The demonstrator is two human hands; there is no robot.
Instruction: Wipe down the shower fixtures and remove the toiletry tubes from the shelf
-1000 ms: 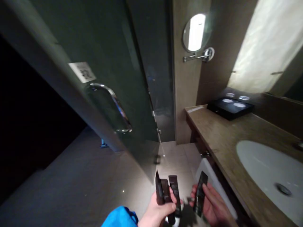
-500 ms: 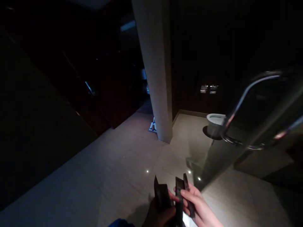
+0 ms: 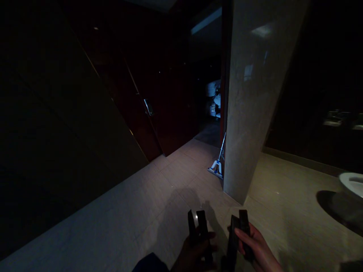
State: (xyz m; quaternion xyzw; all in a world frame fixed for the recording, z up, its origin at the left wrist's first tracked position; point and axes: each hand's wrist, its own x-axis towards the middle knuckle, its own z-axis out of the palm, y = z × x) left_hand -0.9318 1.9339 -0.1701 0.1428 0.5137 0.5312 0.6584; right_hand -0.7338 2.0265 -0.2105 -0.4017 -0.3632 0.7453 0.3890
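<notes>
My left hand (image 3: 195,253) sits at the bottom centre, closed around two dark tubes (image 3: 198,230) that stick up from its fingers. Just to its right, my right hand (image 3: 256,249) grips two more dark tubes (image 3: 239,234), held upright and slightly fanned. Both hands hover close together above a pale tiled floor (image 3: 127,219). The light is dim, so the tubes' labels cannot be read.
A pale stone pillar (image 3: 255,98) rises right of centre, with a mop (image 3: 217,162) leaning at its base. A dark wooden door (image 3: 159,98) stands open toward a dark hallway. A white toilet (image 3: 351,183) shows at the right edge. A dark wall fills the left.
My view has swung left from the vanity and glass door toward the doorway and pillar. A tube held in the left hand a second ago is now in the right hand.
</notes>
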